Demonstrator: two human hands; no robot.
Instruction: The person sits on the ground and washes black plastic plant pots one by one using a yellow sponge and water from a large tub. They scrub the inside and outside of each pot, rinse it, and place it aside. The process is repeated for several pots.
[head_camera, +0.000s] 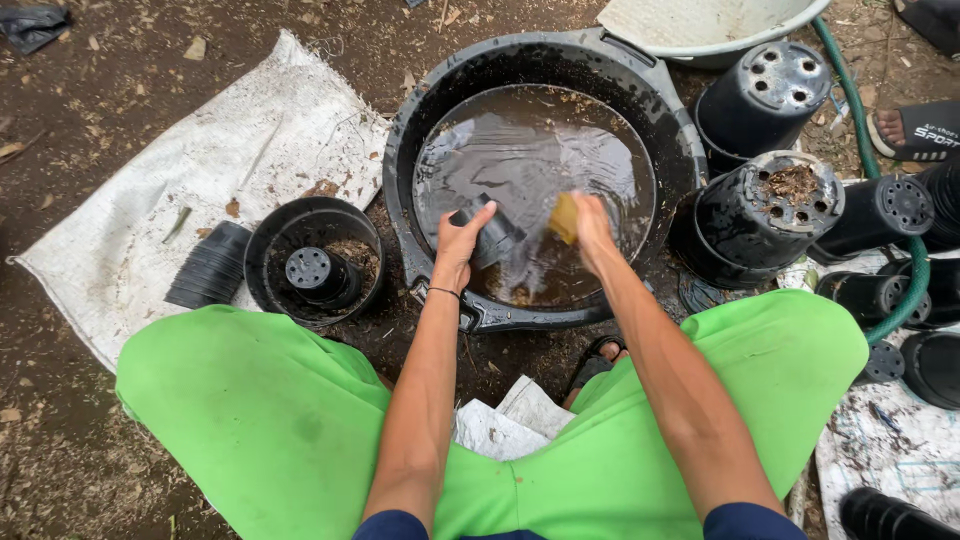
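- Basin (420, 130) first: a wide black tub on the dirt in front of my knees, filled with muddy brown water (530, 160). I judge it far too heavy to shift while full; its rim looks stiff enough to brace a wrist on.
- Sack (200, 190), white and woven, lies flat to my left, with a bigger black pot (315, 260) on its edge; a small pot sits upside down inside that one, and a nested stack of pots (208, 265) lies just beside it.
- Upturned black pots (765, 205) crowd the ground on my right, one with soil on its base, and a green hose (900, 300) runs among them.
- Small black pot (490, 235) is over the water at the near side of the basin. My left hand (458, 245) is clamped round its wall, thumb over the top. I judge it light, thin plastic that flexes when squeezed and slick when wet, so the rim, where it is stiffest, looks like the place to hold it.
- Yellow sponge (565, 217) touches the pot's right side; my right hand (597, 225) has its fingers closed on it. It looks soft and waterlogged.
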